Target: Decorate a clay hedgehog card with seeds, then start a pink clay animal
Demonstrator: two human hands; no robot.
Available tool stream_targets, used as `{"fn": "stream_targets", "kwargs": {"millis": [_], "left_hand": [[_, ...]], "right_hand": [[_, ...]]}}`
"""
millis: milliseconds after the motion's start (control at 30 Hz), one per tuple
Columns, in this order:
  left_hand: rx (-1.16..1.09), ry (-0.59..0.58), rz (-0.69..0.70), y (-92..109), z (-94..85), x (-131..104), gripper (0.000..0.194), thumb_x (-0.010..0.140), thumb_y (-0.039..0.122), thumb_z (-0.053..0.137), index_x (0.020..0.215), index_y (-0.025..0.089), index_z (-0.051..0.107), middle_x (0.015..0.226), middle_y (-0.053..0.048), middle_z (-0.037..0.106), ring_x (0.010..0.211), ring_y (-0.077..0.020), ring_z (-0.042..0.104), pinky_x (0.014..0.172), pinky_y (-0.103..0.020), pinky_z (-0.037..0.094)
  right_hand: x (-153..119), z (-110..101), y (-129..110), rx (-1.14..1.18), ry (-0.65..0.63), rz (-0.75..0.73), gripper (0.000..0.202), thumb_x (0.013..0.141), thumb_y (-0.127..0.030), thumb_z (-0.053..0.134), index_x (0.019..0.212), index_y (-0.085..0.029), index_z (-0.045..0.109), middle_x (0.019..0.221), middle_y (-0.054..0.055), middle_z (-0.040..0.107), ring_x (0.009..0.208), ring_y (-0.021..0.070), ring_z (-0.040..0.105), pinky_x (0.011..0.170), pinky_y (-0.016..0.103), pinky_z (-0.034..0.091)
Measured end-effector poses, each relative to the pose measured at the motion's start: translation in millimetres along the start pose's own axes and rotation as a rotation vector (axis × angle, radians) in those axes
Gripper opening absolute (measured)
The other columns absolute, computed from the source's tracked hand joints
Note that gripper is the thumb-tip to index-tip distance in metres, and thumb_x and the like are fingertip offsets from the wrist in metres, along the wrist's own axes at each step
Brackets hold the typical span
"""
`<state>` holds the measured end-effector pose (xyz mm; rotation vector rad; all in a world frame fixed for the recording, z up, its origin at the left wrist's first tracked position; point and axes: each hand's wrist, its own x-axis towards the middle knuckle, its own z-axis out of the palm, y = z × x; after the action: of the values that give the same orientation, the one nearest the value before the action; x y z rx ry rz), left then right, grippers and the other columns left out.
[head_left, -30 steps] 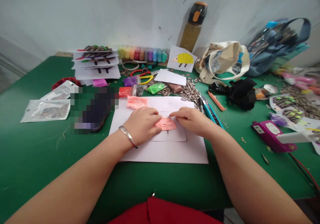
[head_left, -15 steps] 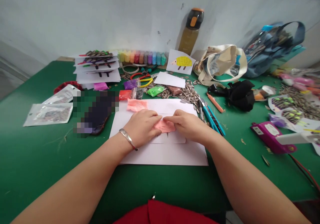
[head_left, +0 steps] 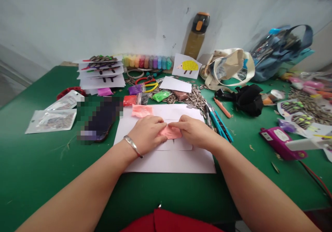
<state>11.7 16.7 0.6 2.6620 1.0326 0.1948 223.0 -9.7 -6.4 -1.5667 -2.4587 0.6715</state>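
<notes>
A flattened piece of salmon-pink modelling clay (head_left: pixel 171 132) lies on a small white card (head_left: pixel 178 145), which rests on larger white paper (head_left: pixel 168 163). My left hand (head_left: pixel 147 132), with a silver bangle at the wrist, is closed on the clay's left side, thumb below and fingers above. From the right, my right hand (head_left: pixel 193 130) grips the clay; its index finger reaches along the top edge while the other fingers curl under. Dark strokes show on the card just below the clay. An opened pink clay packet (head_left: pixel 142 111) sits beyond my left hand.
Behind the paper are sunflower seeds (head_left: pixel 195 97), clay packets and a hedgehog picture card (head_left: pixel 188 66). A phone (head_left: pixel 101 119) lies left, with stacked cards (head_left: pixel 101 81) behind it. Teal cutters (head_left: pixel 220 123) lie right, near a purple glue gun (head_left: pixel 282 144).
My right index finger has shifted slightly left along the clay's top edge. Both hands stay at the clay, and the view has tilted a little.
</notes>
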Motion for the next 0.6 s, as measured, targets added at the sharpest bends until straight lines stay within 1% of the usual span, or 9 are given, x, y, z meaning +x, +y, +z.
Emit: {"fn": "stream_targets", "kwargs": {"millis": [67, 133, 233, 300, 367, 533, 600], "left_hand": [[-0.005, -0.011, -0.003, 0.7, -0.8, 0.3, 0.015, 0.081, 0.032, 0.057, 0.078, 0.018, 0.060, 0.090, -0.006, 0.060, 0.084, -0.0213, 0.053, 0.074, -0.033, 0.040], [-0.007, -0.023, -0.007, 1.0, -1.6, 0.5, 0.016, 0.081, 0.033, 0.057, 0.077, 0.017, 0.060, 0.090, -0.006, 0.060, 0.085, -0.0214, 0.053, 0.075, -0.034, 0.041], [-0.015, -0.030, -0.004, 0.9, -2.2, 0.3, 0.018, 0.082, 0.034, 0.057, 0.079, 0.017, 0.060, 0.093, -0.007, 0.060, 0.087, -0.0218, 0.053, 0.077, -0.034, 0.040], [-0.021, -0.035, -0.003, 0.5, -2.4, 0.1, 0.019, 0.083, 0.036, 0.056, 0.081, 0.017, 0.061, 0.096, -0.007, 0.060, 0.088, -0.0221, 0.052, 0.077, -0.034, 0.040], [-0.020, -0.044, -0.001, 0.2, -2.4, -0.2, 0.020, 0.083, 0.037, 0.056, 0.083, 0.017, 0.061, 0.097, -0.007, 0.059, 0.089, -0.0224, 0.052, 0.077, -0.034, 0.040], [-0.003, -0.043, 0.004, 1.0, -1.8, -1.1, 0.022, 0.083, 0.039, 0.055, 0.089, 0.019, 0.062, 0.096, -0.007, 0.057, 0.087, -0.0224, 0.050, 0.075, -0.034, 0.039], [0.006, -0.041, 0.003, 1.7, -1.2, -1.5, 0.023, 0.083, 0.040, 0.055, 0.090, 0.019, 0.063, 0.096, -0.007, 0.057, 0.086, -0.0224, 0.050, 0.074, -0.034, 0.038]], "right_hand": [[0.3, 0.4, -0.9, -0.022, -0.010, -0.003, 0.034, 0.088, -0.021, 0.040, 0.107, -0.034, 0.064, 0.087, 0.003, 0.052, 0.071, 0.0137, 0.050, 0.065, 0.024, 0.034], [0.2, 0.3, -0.1, -0.025, -0.015, -0.010, 0.032, 0.088, -0.021, 0.042, 0.105, -0.034, 0.066, 0.086, 0.002, 0.052, 0.069, 0.0132, 0.049, 0.064, 0.024, 0.034], [-0.4, -0.5, 5.3, 0.033, 0.011, -0.020, 0.037, 0.088, -0.018, 0.040, 0.113, -0.033, 0.063, 0.090, 0.003, 0.054, 0.074, 0.0144, 0.052, 0.069, 0.025, 0.037], [-1.2, -1.4, 10.0, 0.087, 0.053, -0.013, 0.042, 0.088, -0.015, 0.037, 0.121, -0.030, 0.060, 0.094, 0.005, 0.056, 0.082, 0.0160, 0.054, 0.075, 0.026, 0.039], [-2.4, -2.8, 13.2, 0.111, 0.072, -0.011, 0.045, 0.086, -0.012, 0.037, 0.121, -0.027, 0.060, 0.096, 0.006, 0.056, 0.087, 0.0170, 0.054, 0.078, 0.027, 0.039], [-4.5, -6.6, 11.5, 0.099, -0.004, -0.028, 0.042, 0.080, -0.007, 0.040, 0.100, -0.029, 0.069, 0.091, 0.003, 0.054, 0.084, 0.0161, 0.055, 0.077, 0.028, 0.040], [-3.9, -7.0, 11.0, 0.098, -0.018, -0.032, 0.043, 0.078, -0.006, 0.040, 0.099, -0.030, 0.070, 0.091, 0.003, 0.054, 0.083, 0.0158, 0.055, 0.077, 0.028, 0.040]]}}
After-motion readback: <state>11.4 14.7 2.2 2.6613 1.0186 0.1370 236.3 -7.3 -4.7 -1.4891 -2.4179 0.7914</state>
